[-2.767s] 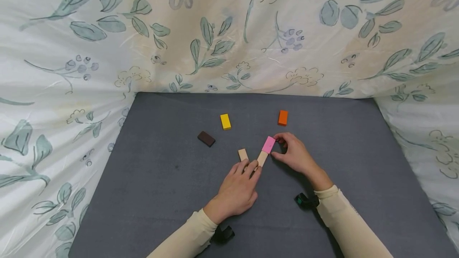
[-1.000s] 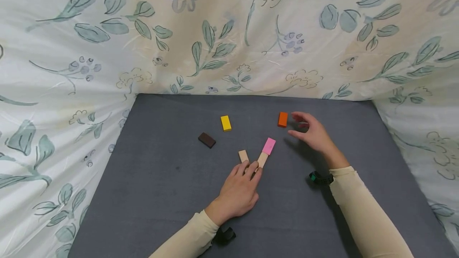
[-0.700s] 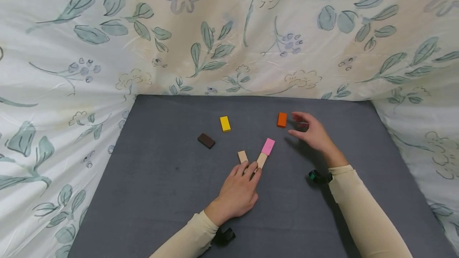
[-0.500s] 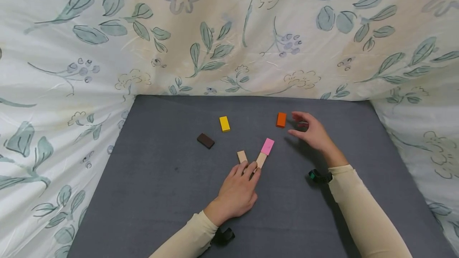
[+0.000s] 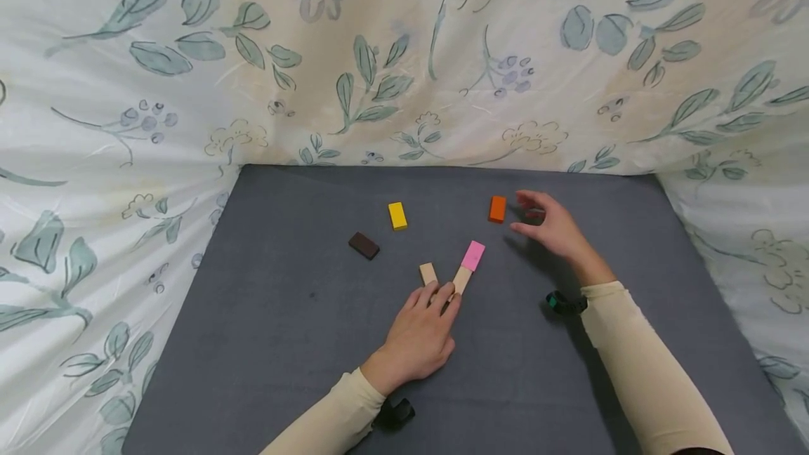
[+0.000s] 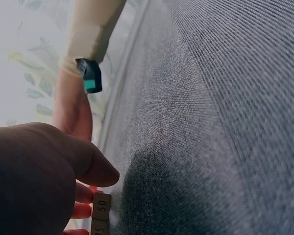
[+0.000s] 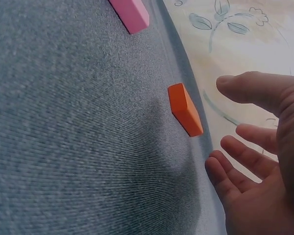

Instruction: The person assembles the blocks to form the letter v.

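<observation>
My left hand [image 5: 418,337] rests with its fingertips on natural wood blocks, which it partly covers. One plain block [image 5: 428,273] sticks out at its upper left, another light block [image 5: 463,279] at its upper right. A pink block [image 5: 472,255] lies end to end with the right-hand one. In the left wrist view, a wooden block [image 6: 101,206] with a printed number shows beside the fingers. My right hand [image 5: 556,230] hovers just right of an orange block [image 5: 497,209], thumb and fingers apart and holding nothing. The right wrist view shows the same orange block [image 7: 184,110] apart from the fingertips.
A yellow block [image 5: 397,216] and a dark brown block [image 5: 364,246] lie to the left on the grey cloth [image 5: 284,343]. A floral curtain [image 5: 392,90] hangs along the back and sides. Each wrist wears a black strap device.
My right hand has left the pink block's side and moved up and right, beside the orange block, where it has hardly moved for the last second. My left hand stays put.
</observation>
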A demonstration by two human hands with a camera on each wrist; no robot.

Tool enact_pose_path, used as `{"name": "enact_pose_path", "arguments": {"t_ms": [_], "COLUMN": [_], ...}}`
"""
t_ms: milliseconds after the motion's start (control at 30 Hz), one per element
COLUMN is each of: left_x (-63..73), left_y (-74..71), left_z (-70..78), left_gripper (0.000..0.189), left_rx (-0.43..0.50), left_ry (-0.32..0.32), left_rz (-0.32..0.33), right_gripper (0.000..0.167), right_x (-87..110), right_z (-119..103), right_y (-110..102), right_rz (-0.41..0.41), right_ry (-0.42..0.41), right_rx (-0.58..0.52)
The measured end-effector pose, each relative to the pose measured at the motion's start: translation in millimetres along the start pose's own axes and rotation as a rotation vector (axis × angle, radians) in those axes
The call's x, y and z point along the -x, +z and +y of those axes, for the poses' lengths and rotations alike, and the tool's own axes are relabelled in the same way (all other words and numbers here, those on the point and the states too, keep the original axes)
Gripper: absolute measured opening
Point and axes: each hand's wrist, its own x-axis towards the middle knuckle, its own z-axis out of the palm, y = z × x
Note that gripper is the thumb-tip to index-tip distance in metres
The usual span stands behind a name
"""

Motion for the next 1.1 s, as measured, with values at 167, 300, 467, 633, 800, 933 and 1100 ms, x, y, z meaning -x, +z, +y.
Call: {"name": "enact_pose_path", "arguments": {"t_ms": [167, 300, 467, 633, 800, 933, 1100], "left_x": [-2.0, -2.5, -2.2, -1.9, -0.8, -0.3, -1.0], "left_y": [-1.8, -1.9, -0.4, -0.9, -0.2, 1.4, 0.1], "left_z": [0.2, 0.0, 0.6, 1.6, 1.4, 0.7, -0.1], "left_gripper": [0.057, 0.057, 0.058, 0.058, 0.058, 0.057, 0.056], "left_rx": [0.005, 0.003, 0.01, 0.016, 0.013, 0.014, 0.022], "left_ry": [-0.001, -0.005, 0.0, -0.002, -0.004, -0.001, -0.001], "left_rz": [-0.002, -0.006, -0.014, -0.018, -0.013, 0.007, 0.011], "right_gripper": [0.075, 0.076, 0.077, 0.077, 0.078, 0.078, 0.079], "right_x": [-3.5, -5.3, -6.2, -8.0, -11.0, -14.3, -17.9], "right_z": [0, 3, 8, 8, 7, 7, 7], "right_y": [-2, -1, 0, 1, 3, 3, 2], "right_rz": [-0.013, -0.022, -0.032, -0.033, -0.037, -0.048, -0.069], "right_ry": [0.016, 0.021, 0.037, 0.037, 0.033, 0.04, 0.055], "right_rx": [-0.003, 0.006, 0.016, 0.016, 0.016, 0.013, 0.016]}}
